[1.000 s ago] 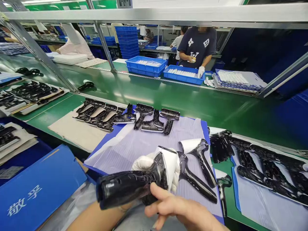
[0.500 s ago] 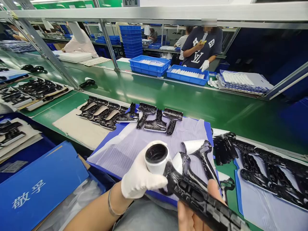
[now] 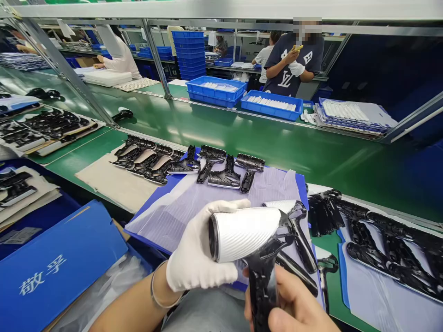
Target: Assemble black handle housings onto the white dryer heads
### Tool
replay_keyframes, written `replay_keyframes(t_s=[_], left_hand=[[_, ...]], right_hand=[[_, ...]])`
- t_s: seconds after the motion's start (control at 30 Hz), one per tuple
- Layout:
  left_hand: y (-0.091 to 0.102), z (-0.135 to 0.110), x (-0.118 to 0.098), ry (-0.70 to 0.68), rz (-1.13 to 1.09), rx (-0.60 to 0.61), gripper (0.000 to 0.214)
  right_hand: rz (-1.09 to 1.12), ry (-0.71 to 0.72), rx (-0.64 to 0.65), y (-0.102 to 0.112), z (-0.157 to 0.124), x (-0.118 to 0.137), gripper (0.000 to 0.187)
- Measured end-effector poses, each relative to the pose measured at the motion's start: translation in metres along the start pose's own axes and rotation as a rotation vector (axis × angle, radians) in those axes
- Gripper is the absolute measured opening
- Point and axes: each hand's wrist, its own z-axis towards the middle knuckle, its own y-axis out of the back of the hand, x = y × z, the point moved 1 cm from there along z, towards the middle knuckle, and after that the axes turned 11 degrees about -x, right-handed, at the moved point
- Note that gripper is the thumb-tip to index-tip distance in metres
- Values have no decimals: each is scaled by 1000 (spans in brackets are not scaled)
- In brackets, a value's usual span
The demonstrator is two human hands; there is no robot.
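Between my hands is a hair dryer housing (image 3: 247, 233) with a ribbed white barrel and a black handle, its barrel end pointing left. My left hand (image 3: 199, 251), in a white glove, cups the open end of the barrel with the thumb below and fingers above. Bare, my right hand (image 3: 289, 299) is wrapped round the black handle. Just behind it, another white and black housing (image 3: 299, 230) lies on the foam-covered blue sheet. Farther back on that foam sheet (image 3: 180, 212) rest several black half shells (image 3: 224, 177).
Cardboard (image 3: 100, 177) with rows of black shells lies left. More black shells (image 3: 391, 249) are stacked right. A blue box (image 3: 58, 272) stands at lower left. A metal frame bar (image 3: 221, 10) crosses above. Beyond the green belt (image 3: 214, 122), blue trays (image 3: 272, 106) stand before a co-worker.
The housing has turned from its open end facing me to its ribbed side showing. My right hand has shifted down and left with the handle. The co-worker's gloved hand has risen from the tray.
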Motion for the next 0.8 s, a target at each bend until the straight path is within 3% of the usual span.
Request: replay_keyframes(t_s=[0.23, 0.43, 0.6, 0.8], left_hand=[[-6, -5, -4, 91, -36, -102, 72], [-6, -12, -5, 234, -24, -284, 34], [-13, -14, -7, 280, -88, -197, 32], [-17, -13, -4, 215, -113, -100, 32]], right_hand=[[-351, 112, -90, 8, -2, 6, 71], [-563, 250, -234, 23, 1, -14, 61], [-534, 286, -223, 26, 9, -16, 47], [-577, 278, -189, 29, 11, -11, 45]])
